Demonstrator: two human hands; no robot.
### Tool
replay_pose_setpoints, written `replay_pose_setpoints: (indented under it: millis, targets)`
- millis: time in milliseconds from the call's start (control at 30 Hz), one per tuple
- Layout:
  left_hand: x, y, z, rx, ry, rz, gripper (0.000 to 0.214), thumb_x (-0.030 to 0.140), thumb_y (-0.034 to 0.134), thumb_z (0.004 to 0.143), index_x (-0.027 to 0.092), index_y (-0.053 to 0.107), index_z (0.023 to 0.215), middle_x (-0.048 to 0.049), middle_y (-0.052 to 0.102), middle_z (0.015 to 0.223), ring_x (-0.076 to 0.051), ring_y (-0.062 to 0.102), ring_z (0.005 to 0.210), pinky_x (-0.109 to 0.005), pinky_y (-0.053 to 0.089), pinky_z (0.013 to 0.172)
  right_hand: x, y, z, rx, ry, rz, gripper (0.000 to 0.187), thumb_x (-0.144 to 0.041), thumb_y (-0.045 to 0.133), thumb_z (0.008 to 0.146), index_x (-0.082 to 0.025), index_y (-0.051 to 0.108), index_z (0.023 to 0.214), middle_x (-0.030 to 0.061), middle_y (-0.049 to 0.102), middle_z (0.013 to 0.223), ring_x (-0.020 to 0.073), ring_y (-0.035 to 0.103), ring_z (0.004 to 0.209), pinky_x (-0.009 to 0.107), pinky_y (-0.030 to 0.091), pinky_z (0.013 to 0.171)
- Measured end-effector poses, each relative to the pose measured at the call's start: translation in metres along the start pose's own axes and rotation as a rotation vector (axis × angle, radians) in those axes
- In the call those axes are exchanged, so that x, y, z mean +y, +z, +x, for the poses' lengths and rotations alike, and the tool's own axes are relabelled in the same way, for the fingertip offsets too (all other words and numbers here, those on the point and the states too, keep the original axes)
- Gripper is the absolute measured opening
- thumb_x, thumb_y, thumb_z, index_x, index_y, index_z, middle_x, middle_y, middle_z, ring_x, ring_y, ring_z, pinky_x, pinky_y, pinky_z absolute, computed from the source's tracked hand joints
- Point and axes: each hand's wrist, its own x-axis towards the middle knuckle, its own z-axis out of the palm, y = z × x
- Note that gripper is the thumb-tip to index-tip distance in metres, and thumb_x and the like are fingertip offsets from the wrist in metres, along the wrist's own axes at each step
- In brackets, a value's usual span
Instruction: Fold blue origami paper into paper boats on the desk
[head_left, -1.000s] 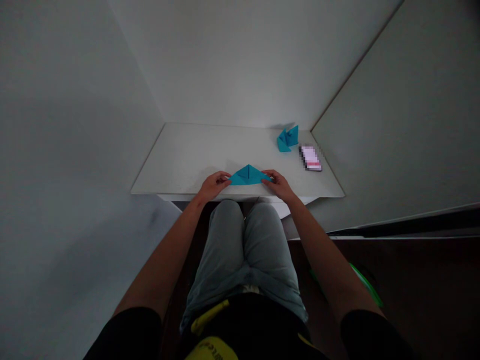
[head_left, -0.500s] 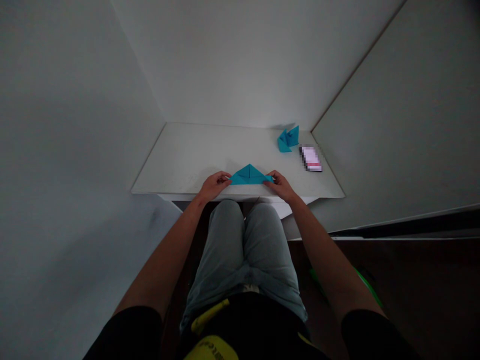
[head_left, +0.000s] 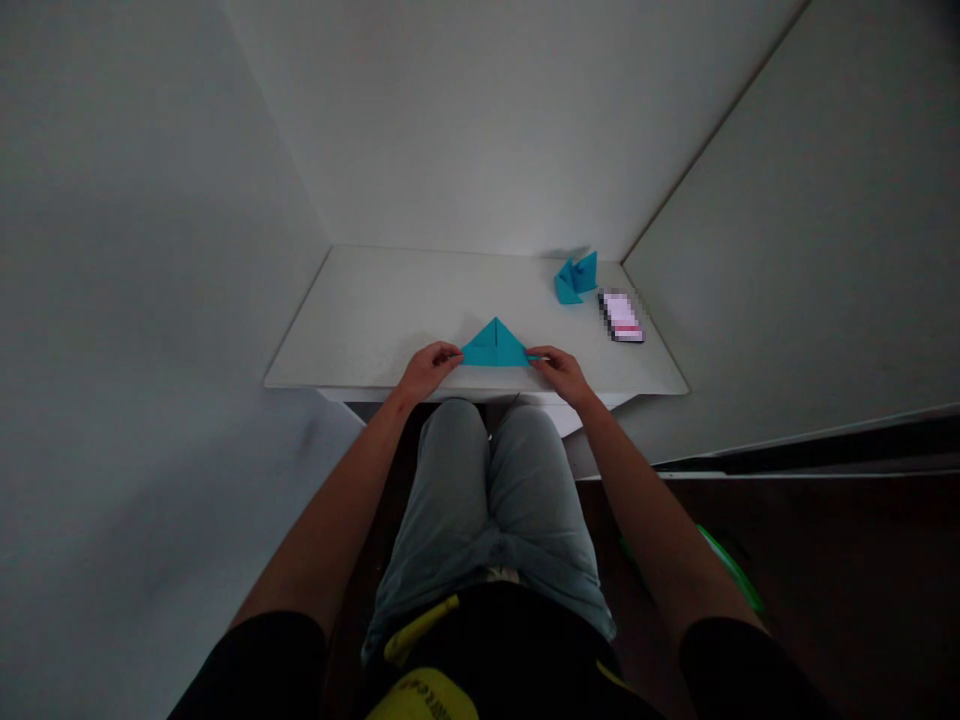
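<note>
A blue sheet of folded paper [head_left: 495,347] in a wide triangle is held over the near part of the white table, its peak pointing away from me. A short dark slit or crease runs down from the peak. My left hand [head_left: 433,367] pinches the triangle's left corner between thumb and fingers. At the opposite corner, my right hand [head_left: 557,371] is closed on the paper, and a narrow blue tip shows between its fingers.
A second folded blue paper shape [head_left: 576,280] stands near the table's back right. Beside it lies a phone [head_left: 621,316] with a blurred screen. Walls border the white table [head_left: 360,300] at the back and sides. My knees are under its front edge.
The paper triangle has tipped so its front face looks taller and flatter, with the peak slightly farther away. Both hands keep hold of its corners, almost unmoved.
</note>
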Motion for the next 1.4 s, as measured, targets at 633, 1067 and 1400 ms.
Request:
replay_pose_setpoints:
  millis: [633,1067,1400]
  targets:
    - [0.001,-0.003,-0.001,-0.003,0.01,0.032,0.043,0.045,0.083,0.083,0.02,0.083,0.118,-0.0038,0.075,0.084,-0.017,0.062,0.072,-0.033,0.052,0.073,0.003,0.002,-0.001,0.043,0.03,-0.045,0.059,-0.065,0.08,0.087,-0.024,0.084,0.129,0.0025,0.073,0.072,0.0222,0.062,0.068,0.035,0.051,0.061]
    - [0.007,-0.004,-0.002,-0.004,0.013,0.066,0.043,0.048,0.079,0.087,0.019,0.083,0.118,-0.0041,0.076,0.089,-0.017,0.062,0.078,-0.032,0.053,0.078,0.005,0.005,0.003,0.076,0.008,-0.071,0.051,-0.065,0.075,0.09,-0.024,0.088,0.118,0.0072,0.088,0.107,0.0299,0.081,0.104,0.045,0.061,0.1]
    - [0.005,-0.003,-0.002,-0.004,0.003,0.09,0.038,0.034,0.078,0.086,0.019,0.082,0.121,-0.0044,0.078,0.093,-0.017,0.063,0.077,-0.032,0.051,0.076,0.003,0.011,0.006,0.134,-0.014,-0.102,0.056,-0.076,0.069,0.09,-0.025,0.089,0.101,0.0075,0.088,0.103,0.0329,0.081,0.108,0.048,0.06,0.104]
